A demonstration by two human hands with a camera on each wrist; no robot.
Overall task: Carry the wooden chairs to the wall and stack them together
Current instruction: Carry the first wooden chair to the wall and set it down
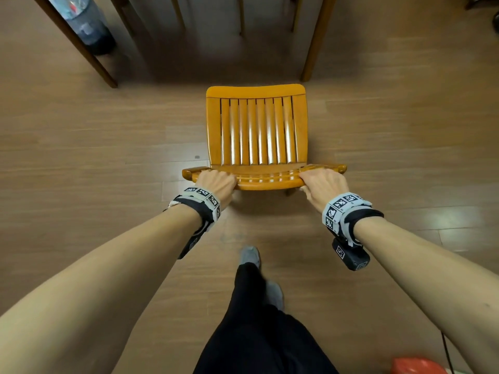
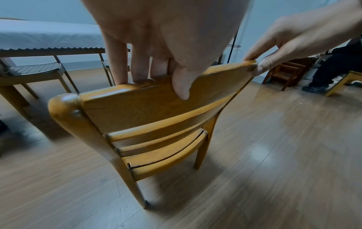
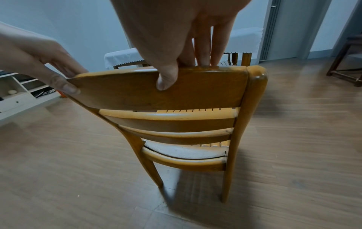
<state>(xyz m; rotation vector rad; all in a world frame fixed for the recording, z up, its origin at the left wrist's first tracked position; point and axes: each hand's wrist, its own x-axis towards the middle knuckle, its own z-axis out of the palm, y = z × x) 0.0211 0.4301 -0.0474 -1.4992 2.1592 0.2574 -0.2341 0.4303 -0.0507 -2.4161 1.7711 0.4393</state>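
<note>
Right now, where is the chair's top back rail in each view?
Head: the top back rail runs across mid-frame, left hand and right hand gripping its ends.
Left wrist: rail at centre, under the thumb.
Right wrist: rail at centre.
Shared landmark: the slatted seat, also visible in both wrist views.

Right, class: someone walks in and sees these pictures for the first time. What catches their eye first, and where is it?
The orange wooden chair stands out, sitting mid-floor with its slatted seat facing away from the person. Both hands grip its top rail from behind, the left hand near one end and the right hand near the other, thumbs on the near side. Beyond it stands a table under a white cloth.
</note>
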